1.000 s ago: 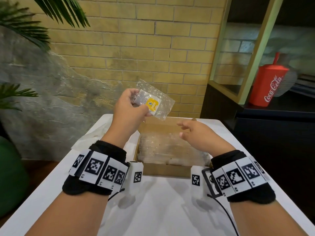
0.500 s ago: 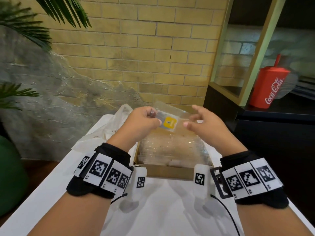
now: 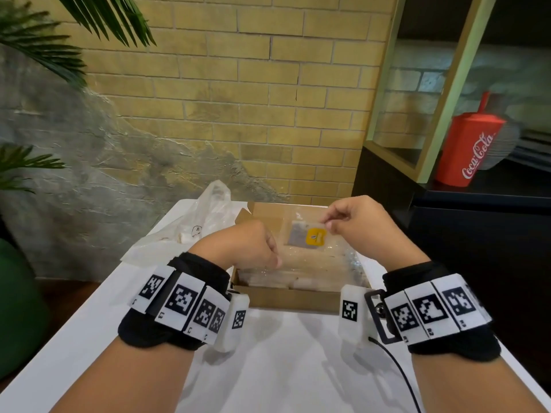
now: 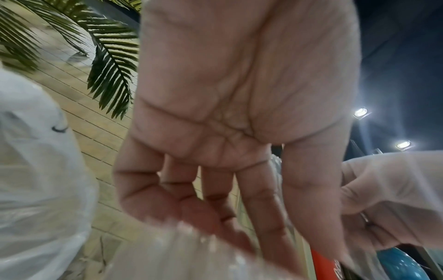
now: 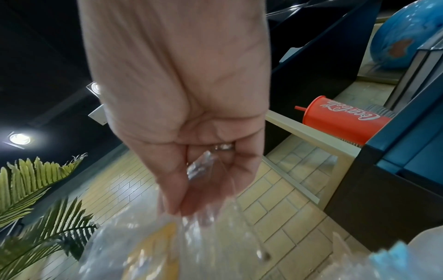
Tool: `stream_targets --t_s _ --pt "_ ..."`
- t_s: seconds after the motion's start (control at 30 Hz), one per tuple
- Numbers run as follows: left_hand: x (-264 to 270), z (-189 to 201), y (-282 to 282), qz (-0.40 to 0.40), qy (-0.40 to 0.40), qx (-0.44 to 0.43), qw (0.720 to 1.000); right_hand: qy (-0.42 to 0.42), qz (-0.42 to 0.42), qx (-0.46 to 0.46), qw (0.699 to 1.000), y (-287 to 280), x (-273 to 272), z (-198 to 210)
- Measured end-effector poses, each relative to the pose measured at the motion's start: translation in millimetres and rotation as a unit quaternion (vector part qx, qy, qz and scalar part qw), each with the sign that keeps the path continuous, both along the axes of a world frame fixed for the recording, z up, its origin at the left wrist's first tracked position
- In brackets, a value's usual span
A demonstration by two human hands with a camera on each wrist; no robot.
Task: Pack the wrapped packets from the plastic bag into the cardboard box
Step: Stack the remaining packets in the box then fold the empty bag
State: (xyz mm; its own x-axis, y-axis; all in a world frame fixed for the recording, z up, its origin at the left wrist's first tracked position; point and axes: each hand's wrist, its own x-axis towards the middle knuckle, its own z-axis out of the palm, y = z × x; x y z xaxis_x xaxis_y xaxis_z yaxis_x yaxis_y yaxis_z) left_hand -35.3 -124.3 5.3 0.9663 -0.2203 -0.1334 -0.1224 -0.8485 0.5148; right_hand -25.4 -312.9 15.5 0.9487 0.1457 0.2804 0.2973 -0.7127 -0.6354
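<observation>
An open cardboard box (image 3: pixel 286 299) sits in the middle of the white table (image 3: pixel 283 368), with several clear wrapped packets (image 3: pixel 313 271) lying in it. My right hand (image 3: pixel 329 224) pinches the top corner of a clear packet with a yellow label (image 3: pixel 310 237) and holds it just above the box's far half. In the right wrist view that packet (image 5: pixel 153 252) hangs below the fingertips (image 5: pixel 178 204). My left hand (image 3: pixel 272 257) hovers over the box's near left side, its loosely curled fingers (image 4: pixel 203 225) touching the plastic and holding nothing. The thin plastic bag (image 3: pixel 205 222) lies left of the box.
A red Coca-Cola cup (image 3: pixel 471 150) stands on the dark shelf unit to the right of the table. Palm fronds (image 3: pixel 38 49) hang at the left. A brick wall runs right behind the table. A black cable (image 3: pixel 396 365) trails from my right wrist.
The labelled packet has passed from my left hand to my right and come down over the box. My left hand has let go and dropped to the packets at the near left.
</observation>
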Motion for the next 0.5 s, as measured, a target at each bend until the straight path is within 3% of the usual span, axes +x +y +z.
stream_targets --t_s 0.2,0.37,0.43,0.5 --pt "5 8 16 0.064 -0.054 -0.043 0.996 0.11 0.053 -0.143 0.982 6 0 -7" --pt "4 20 28 0.169 -0.194 -0.058 0.965 0.143 0.099 -0.21 0.962 11 -10 -1" --pt "3 24 33 0.188 -0.187 0.001 0.964 0.168 0.142 -0.279 0.935 16 -14 -3" --pt "2 25 36 0.184 -0.114 0.112 0.97 0.21 0.168 -0.335 0.903 22 -16 -7"
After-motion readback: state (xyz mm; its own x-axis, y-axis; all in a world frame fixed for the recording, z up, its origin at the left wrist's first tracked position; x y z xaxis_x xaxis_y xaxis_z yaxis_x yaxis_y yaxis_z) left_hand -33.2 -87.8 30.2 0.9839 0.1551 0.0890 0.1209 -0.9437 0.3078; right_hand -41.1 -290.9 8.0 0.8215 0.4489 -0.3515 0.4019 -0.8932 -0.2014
